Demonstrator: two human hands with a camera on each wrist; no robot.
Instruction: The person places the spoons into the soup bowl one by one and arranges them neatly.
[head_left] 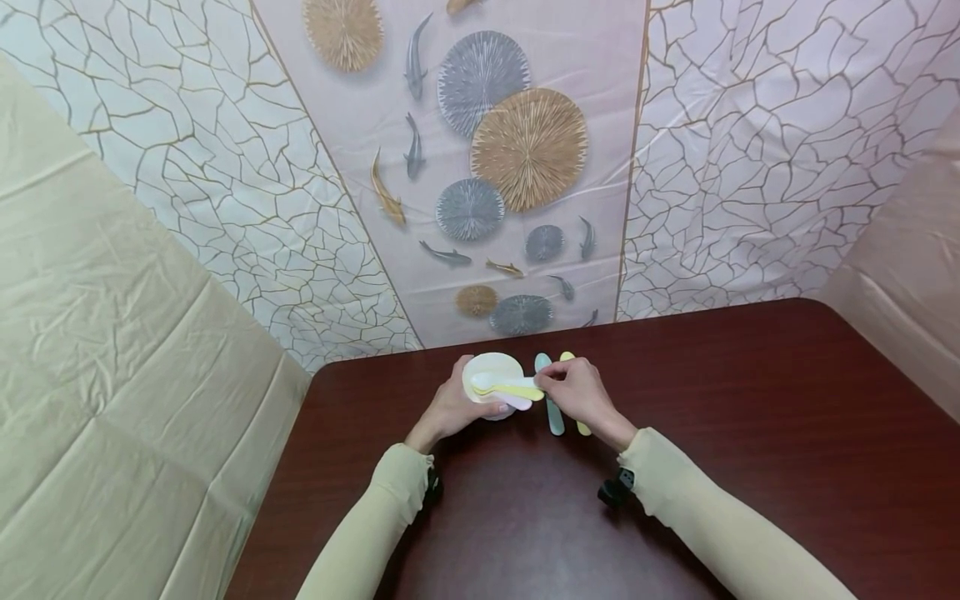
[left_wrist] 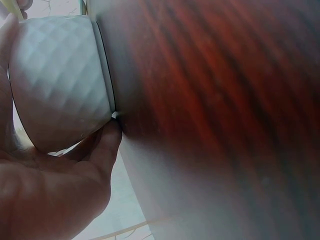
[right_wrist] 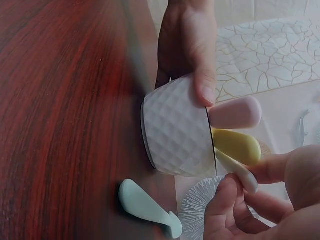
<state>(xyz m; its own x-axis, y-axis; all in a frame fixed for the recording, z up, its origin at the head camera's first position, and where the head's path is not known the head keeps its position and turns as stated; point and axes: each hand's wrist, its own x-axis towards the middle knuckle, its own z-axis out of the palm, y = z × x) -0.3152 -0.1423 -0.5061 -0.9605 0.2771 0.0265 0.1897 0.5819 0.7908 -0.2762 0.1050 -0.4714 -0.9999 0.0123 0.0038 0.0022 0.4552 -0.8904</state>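
Step in hand (judged): handling of one pale spoon (right_wrist: 237, 169) at the mouth of the white bowl (right_wrist: 176, 132). The pictures do not settle whether this spoon is going in or coming out.

Bowl position: upright on the table (head_left: 712, 400), between the hands. The left hand (head_left: 453, 407) grips it; the thumb lies near the rim beside the pink spoon (right_wrist: 236, 113), and the fingers curl round the opposite side and toward the base.

Right hand (head_left: 581, 392): thumb and fingertips are narrow, pinching the handle end of the pale spoon outside the rim. The yellow spoon (right_wrist: 237, 145) lies between the pink and pale spoons; all three handles project beyond the rim.

On the table, right of the bowl: a mint spoon (head_left: 555, 417), with another yellow spoon (head_left: 582, 428) next to it, partly hidden by the right hand.

Next move (judged): hold the bowl steady with the left hand. Release the pinch only when the rim supports the handle; if withdrawing, lift clear without dragging the adjacent yellow handle.
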